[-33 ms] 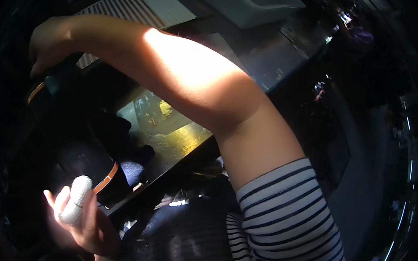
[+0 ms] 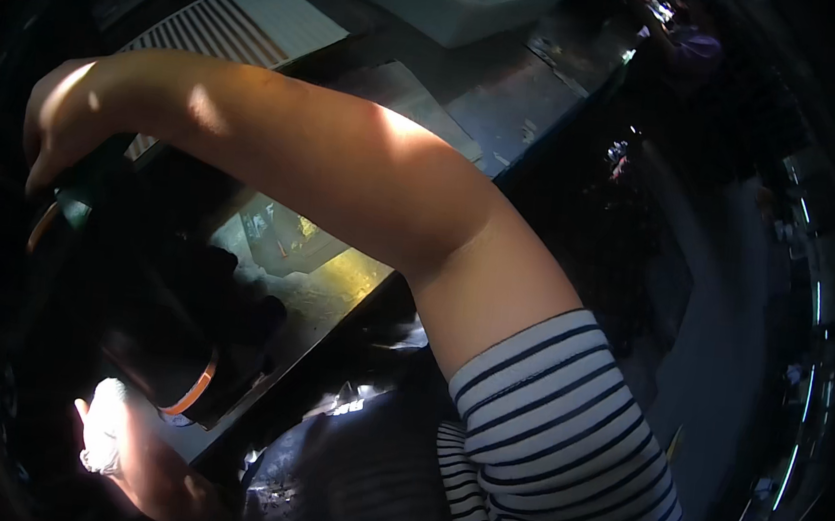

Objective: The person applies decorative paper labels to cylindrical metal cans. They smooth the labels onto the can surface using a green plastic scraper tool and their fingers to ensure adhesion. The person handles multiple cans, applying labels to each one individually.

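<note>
My right arm stretches across the view to the far left. There my right hand point(image 2: 57, 120) bends downward, fingers together, their tips lost in shadow beside a small greenish, translucent piece point(image 2: 74, 207). Whatever they grip is hidden. At the lower left my left hand point(image 2: 138, 465) is closed on a white, textured, cloth-like bundle point(image 2: 104, 421), partly washed out by sunlight. Between the hands stands a dark, rounded object with an orange band point(image 2: 192, 392) along its lower edge. The left hand is close to this band. Deep shadow hides most of the object's shape.
A workbench edge point(image 2: 303, 355) runs diagonally beside yellow-stained sheets point(image 2: 351, 276). Farther back lie a striped sheet point(image 2: 221, 29) and a pale tub point(image 2: 451, 13). Dark clothing point(image 2: 347, 475) fills the lower middle. At the upper right a purple item point(image 2: 694, 54) shows in the gloom.
The whole view has shifted slightly, with bench items now farther left. Bright light has left most of my right forearm. My left hand has turned, showing less of its fingers.
</note>
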The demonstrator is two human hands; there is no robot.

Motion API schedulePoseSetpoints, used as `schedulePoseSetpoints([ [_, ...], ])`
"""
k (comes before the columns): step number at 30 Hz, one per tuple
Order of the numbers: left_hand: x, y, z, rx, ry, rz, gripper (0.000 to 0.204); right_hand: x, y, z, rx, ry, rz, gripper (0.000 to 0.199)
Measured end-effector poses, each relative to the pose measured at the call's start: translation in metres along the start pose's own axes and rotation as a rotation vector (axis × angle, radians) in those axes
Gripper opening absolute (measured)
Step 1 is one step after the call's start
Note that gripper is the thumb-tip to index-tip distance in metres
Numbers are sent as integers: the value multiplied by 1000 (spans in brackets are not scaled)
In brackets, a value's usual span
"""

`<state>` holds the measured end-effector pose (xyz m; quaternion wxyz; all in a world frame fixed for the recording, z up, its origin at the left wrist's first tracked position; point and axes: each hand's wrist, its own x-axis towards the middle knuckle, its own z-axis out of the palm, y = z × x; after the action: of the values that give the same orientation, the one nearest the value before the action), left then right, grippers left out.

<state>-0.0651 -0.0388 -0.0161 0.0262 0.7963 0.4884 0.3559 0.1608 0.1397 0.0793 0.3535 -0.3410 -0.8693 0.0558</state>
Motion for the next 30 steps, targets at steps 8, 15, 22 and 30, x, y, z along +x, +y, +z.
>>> schedulePoseSetpoints([
  [8, 61, 72, -8, -195, 281, 172, 35, -188, -136, -90, 57, 276, 278, 21],
  [15, 61, 94, 47, -507, 20, 220, 36, -410, -258, -196, -224, 438, 1403, 22],
  [22, 66, 123, 72, -468, -139, 326, 33, -683, -317, -59, -632, 476, 2259, 28],
  [30, 69, 171, 79, -91, -206, 560, 27, -800, -267, 43, -727, 446, 2522, 27],
])
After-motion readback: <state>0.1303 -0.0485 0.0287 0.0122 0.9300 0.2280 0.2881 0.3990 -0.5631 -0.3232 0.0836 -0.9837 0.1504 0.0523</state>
